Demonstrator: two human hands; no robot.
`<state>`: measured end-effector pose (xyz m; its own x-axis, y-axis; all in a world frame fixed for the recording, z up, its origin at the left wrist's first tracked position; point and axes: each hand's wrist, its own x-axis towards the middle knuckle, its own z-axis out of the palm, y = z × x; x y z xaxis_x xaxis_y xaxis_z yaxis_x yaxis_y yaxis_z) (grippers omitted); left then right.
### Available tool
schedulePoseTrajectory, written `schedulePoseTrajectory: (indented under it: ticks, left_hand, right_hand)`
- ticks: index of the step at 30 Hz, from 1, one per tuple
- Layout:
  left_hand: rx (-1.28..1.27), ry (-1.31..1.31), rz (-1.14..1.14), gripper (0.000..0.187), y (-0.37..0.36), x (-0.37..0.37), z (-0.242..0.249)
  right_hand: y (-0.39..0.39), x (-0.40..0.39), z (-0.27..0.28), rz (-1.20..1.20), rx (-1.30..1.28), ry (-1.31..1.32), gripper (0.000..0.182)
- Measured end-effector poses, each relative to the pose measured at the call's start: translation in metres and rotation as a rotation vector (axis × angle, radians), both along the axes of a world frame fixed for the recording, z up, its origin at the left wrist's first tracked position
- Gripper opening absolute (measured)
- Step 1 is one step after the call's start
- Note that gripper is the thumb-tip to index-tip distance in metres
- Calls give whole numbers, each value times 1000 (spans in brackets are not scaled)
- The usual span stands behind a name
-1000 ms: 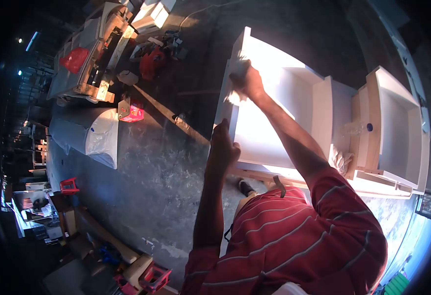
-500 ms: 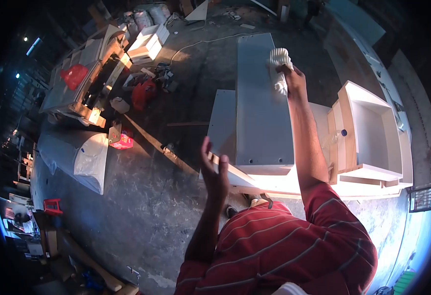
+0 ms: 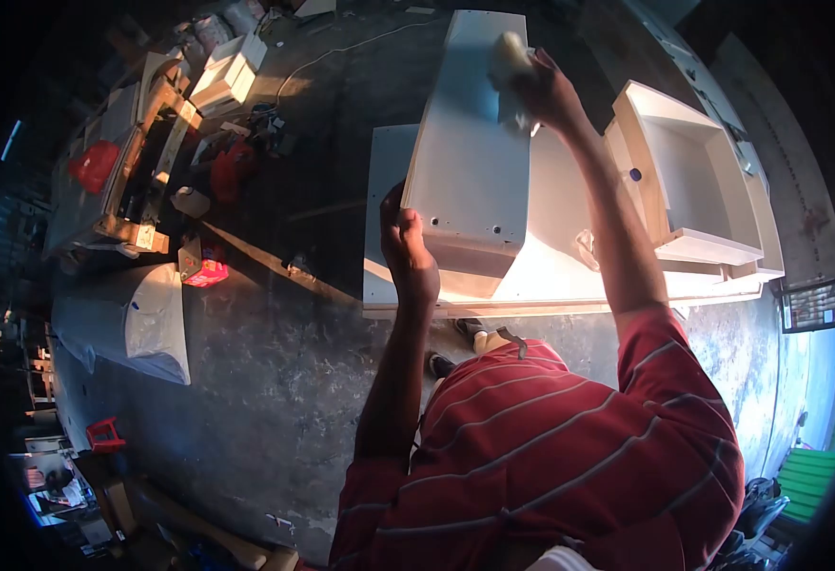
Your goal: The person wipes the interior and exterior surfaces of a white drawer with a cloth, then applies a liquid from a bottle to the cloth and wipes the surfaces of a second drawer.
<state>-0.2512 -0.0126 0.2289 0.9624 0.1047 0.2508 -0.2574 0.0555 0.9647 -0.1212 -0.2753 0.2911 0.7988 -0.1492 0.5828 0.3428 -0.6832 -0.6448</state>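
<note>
My right hand (image 3: 546, 93) is closed on a bunched white cloth (image 3: 510, 59), blurred by motion, at the far right edge of a long white panel (image 3: 474, 181). My left hand (image 3: 410, 249) grips the panel's near left edge, fingers curled over its side. Two dark holes show near the panel's close end. It lies tilted over a white worktop (image 3: 560, 271) with a wooden edge, and another pale board (image 3: 392, 162) sits partly beneath it on the left. A blue-capped clear bottle (image 3: 635, 175) rests beside the open white box (image 3: 698, 171) on the right.
Left stands a wooden-framed bench (image 3: 132, 190) with a red bag (image 3: 95, 166). Nearer are a plastic-wrapped bundle (image 3: 151, 324), a red carton (image 3: 204, 270) and a plank (image 3: 265, 262) on the floor. A small red stool (image 3: 104, 435) stands lower left.
My left hand has gone from open in the air to gripping the panel's edge, and the panel now looks tilted. My right hand has shifted with the cloth along the panel. The view has turned.
</note>
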Motion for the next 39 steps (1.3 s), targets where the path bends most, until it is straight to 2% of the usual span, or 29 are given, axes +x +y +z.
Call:
schedulePoseTrajectory:
  ticks: [1, 2, 4, 5, 6, 7, 8, 9, 11, 13, 15, 16, 17, 18, 19, 20, 21, 23, 25, 27, 28, 29, 30, 31, 33, 34, 35, 37, 39]
  left_hand:
    - [5, -15, -11, 37, -2, 0, 0]
    - [-5, -15, -11, 37, -5, -2, -1]
    - [119, -47, -38, 34, -11, -5, -2]
    - [108, -53, -35, 34, -13, -6, -5]
    - [172, -62, -37, 34, -13, -8, -12]
    - [238, -73, -39, 34, -13, -7, -14]
    - [94, -121, -53, 35, -15, -3, -15]
    - [105, -79, -57, 40, -14, -2, -13]
    - [-22, -94, -106, 45, -16, -1, 3]
    - [10, -86, -98, 51, -10, -1, 1]
    - [50, -82, -65, 54, -9, -4, 0]
    - [66, -62, -36, 55, -8, -5, 0]
    - [59, -73, -13, 55, -7, -5, 2]
    - [47, 10, -17, 55, -6, -9, 6]
    - [34, 97, -23, 55, -5, -14, 6]
    - [25, 94, -6, 55, -4, -16, -3]
    - [6, 84, 45, 55, -2, -15, -15]
    - [-16, 85, 117, 56, -2, -16, -24]
    - [-39, 105, 106, 56, -1, -19, -20]
    - [-40, 139, 156, 55, -2, -20, -21]
    - [-49, 126, 167, 55, -4, -19, -21]
    - [-59, 117, 173, 55, -5, -19, -21]
    - [-60, 132, 186, 55, -8, -21, -18]
    - [-58, 124, 181, 55, -10, -22, -11]
    - [-70, 123, 177, 55, -12, -22, -4]
    - [-66, 111, 162, 54, -13, -22, -3]
    - [-64, 94, 145, 54, -14, -21, -3]
    - [-78, 92, 129, 54, -15, -19, -4]
    - [-88, 96, 105, 53, -16, -20, -2]
  right_hand:
    - [0, -13, 8, -53, -726, -165, 39]
    - [6, -30, 8, 0, -604, 260, 57]
    - [41, -79, 20, 233, -749, 172, 69]
    - [70, -111, 37, 307, -670, 253, 71]
    - [72, -125, 26, 407, -807, 94, 66]
    - [73, -128, 27, 559, -792, 11, 58]
    - [64, -118, 23, 626, -790, 81, 56]
    - [51, -100, 15, 693, -784, 151, 55]
    - [0, -20, -14, 847, -281, 307, 52]
    - [-49, 39, 23, 359, -1203, 213, 55]
    - [-44, 58, 61, 75, -1338, 405, 58]
    - [-45, 68, 57, 114, -1436, 398, 62]
    - [-37, 95, 35, 266, -1730, 456, 62]
    - [-43, 78, 11, 432, -1328, -156, 61]
    - [-25, 37, 12, 851, -647, 141, 57]
    - [0, -4, 13, 1159, 90, 430, 54]
    - [11, -25, 3, 927, -613, -189, 49]
    - [8, -27, 34, 971, -892, -191, 49]
    - [-21, 42, 27, 1061, -316, 257, 50]
    - [-51, 109, 70, 784, -876, 445, 51]
    - [-99, 161, 32, 392, -1324, -279, 51]
    - [-126, 205, 8, 164, -1381, 12, 53]
    - [-131, 239, 10, 366, -922, 469, 60]
    - [-115, 218, 16, 380, -926, 474, 60]
    - [-80, 149, 17, 579, -1406, -511, 53]
    - [-57, 105, 5, 907, -788, -152, 51]
    - [-34, 59, -6, 1121, -129, 201, 48]
    - [2, -33, 38, 883, -925, -238, 44]
    - [-3, -12, 23, 913, -774, -233, 42]
